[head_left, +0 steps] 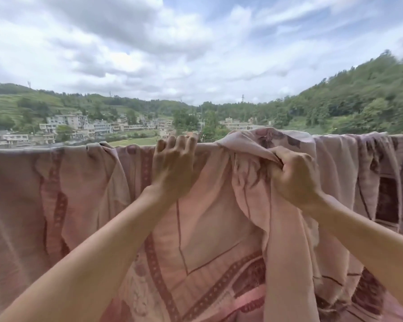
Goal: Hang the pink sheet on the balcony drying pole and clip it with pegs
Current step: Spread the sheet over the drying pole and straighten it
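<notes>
The pink sheet (pixel 209 228), printed with dark red borders, hangs draped over a horizontal drying pole that runs across the view at hand height; the cloth hides the pole almost entirely. My left hand (pixel 172 166) rests on the top edge with its fingers curled over the pole and the sheet. To its right, my right hand (pixel 293 175) is clenched on a bunched fold of the sheet, lifted just above the pole line. No pegs are in view.
Beyond the pole lies open air, with village buildings (pixel 79 126) and green hills (pixel 358 101) far off under a cloudy sky. The sheet fills the lower half of the view and hides whatever is below.
</notes>
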